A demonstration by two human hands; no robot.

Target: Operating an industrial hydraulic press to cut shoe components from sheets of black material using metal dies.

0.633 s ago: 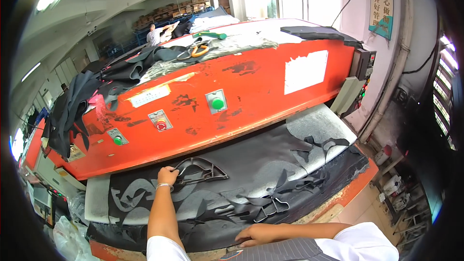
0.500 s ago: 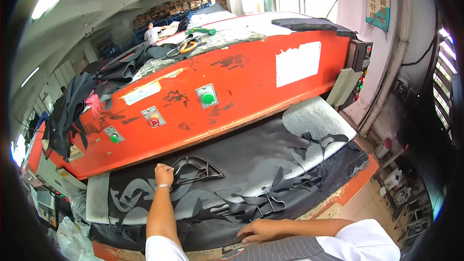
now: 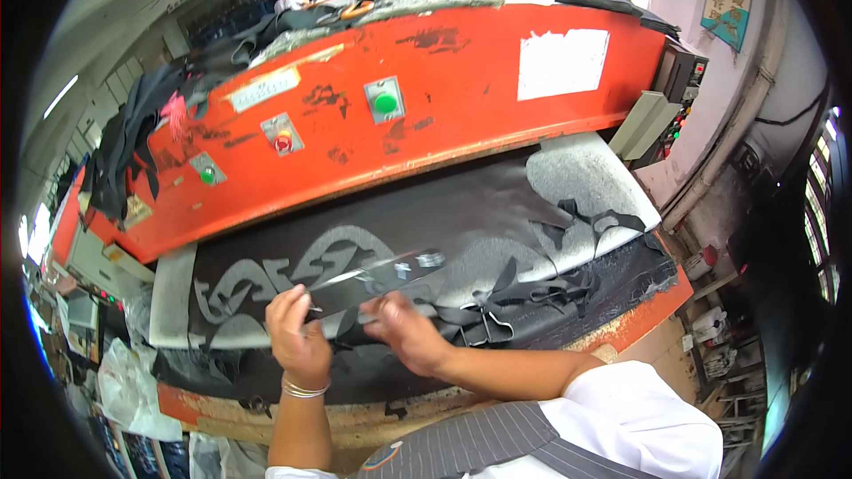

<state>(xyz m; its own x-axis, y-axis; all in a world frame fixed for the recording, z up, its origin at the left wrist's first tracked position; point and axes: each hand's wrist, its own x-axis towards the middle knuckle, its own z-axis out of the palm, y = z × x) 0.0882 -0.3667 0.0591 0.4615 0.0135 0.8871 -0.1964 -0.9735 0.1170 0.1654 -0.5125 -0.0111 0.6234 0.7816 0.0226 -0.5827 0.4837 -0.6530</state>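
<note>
My left hand grips one end of a metal cutting die, raised and tilted on edge above a black leather-like sheet. Motion blurs the die. My right hand is close to its lower side, fingers smeared; whether they touch the die I cannot tell. Curved cut-outs in the sheet bare a pale grey board beneath. Another metal frame lies among black scraps right of my right hand.
An orange-red press beam with green and red buttons spans the far side of the board. Scissors and black material lie on top. A control box stands at right; plastic bags hang lower left.
The die, flat on the sheet before, is lifted and tilted toward me by my left hand. A curved cut-out shows where it lay. My right hand has come up from the near edge beside it.
</note>
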